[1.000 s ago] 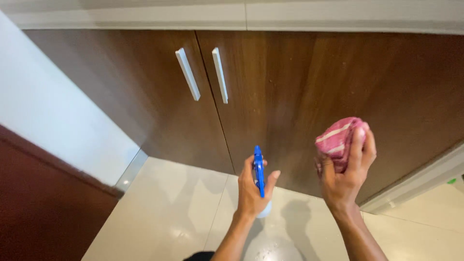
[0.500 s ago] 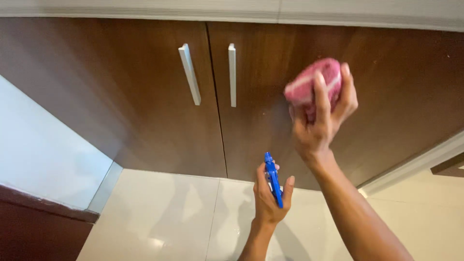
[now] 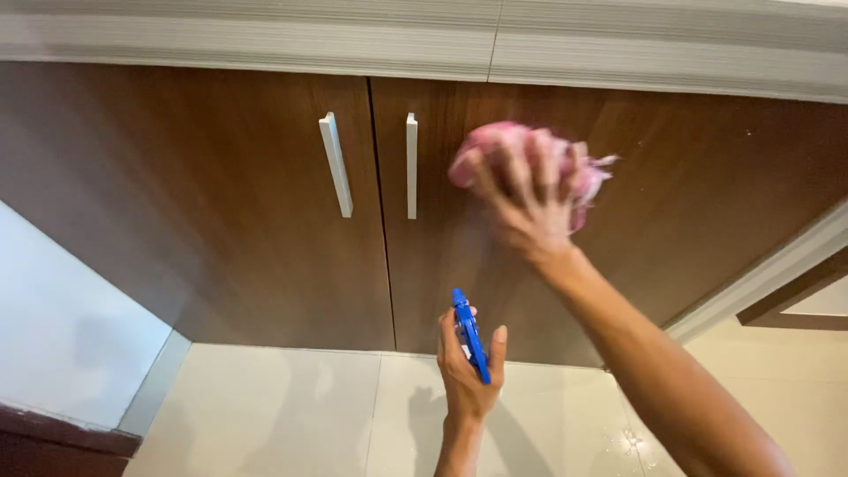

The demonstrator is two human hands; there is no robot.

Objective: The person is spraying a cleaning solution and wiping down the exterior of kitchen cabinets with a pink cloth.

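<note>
Looks like a home: dark brown wooden cabinet doors [image 3: 221, 221] with white bar handles [image 3: 336, 163], centre frame; glossy cream floor tiles [image 3: 265, 415] below.

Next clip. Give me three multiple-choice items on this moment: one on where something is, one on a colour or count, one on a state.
1. Where is the pink cloth?
A. lying on the floor
B. pressed to the right cabinet door
C. hanging on a handle

2. How many pale bar handles show on the cabinet doors?
A. one
B. two
C. four

3. How do the two cabinet doors stand?
A. both shut
B. left one open
C. both open

Answers:
1 B: the right hand spreads over the cloth against the right cabinet door.
2 B: the left handle and the right handle flank the seam between the doors.
3 A: the left cabinet door and the right one lie flush, with only a thin seam between them.

Meanwhile the left hand grips a blue spray bottle above the pale floor tiles.
</note>
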